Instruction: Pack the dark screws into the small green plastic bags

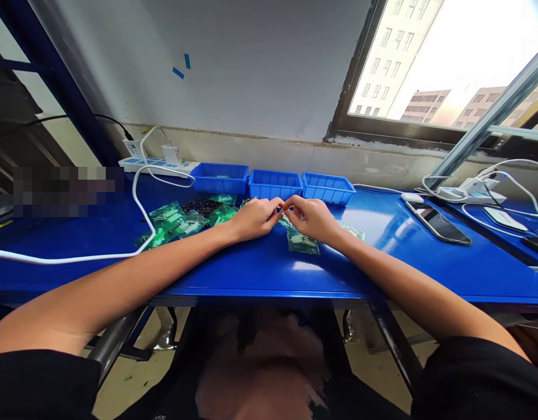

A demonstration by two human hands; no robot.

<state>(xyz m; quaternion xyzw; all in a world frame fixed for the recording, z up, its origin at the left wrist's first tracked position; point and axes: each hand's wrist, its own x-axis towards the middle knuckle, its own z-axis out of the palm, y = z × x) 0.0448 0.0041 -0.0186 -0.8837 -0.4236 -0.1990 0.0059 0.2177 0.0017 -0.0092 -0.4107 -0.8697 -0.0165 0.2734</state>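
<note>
My left hand (257, 218) and my right hand (311, 216) meet over the middle of the blue table, fingertips pinched close together. Whatever sits between the fingers is too small to make out. Just below my right hand lies a clear green plastic packet (302, 240) with pale pieces inside. Left of my left hand spread several similar green packets (168, 217), beside a heap of small dark pieces (201, 206). Another packet (354, 232) shows partly behind my right wrist.
Three blue bins, a left one (220, 178), a middle one (275, 184) and a right one (328, 188), stand along the wall. A white cable (140, 204) crosses the left side from a power strip (157, 165). A phone (439, 223) lies at the right, near another power strip (470, 191).
</note>
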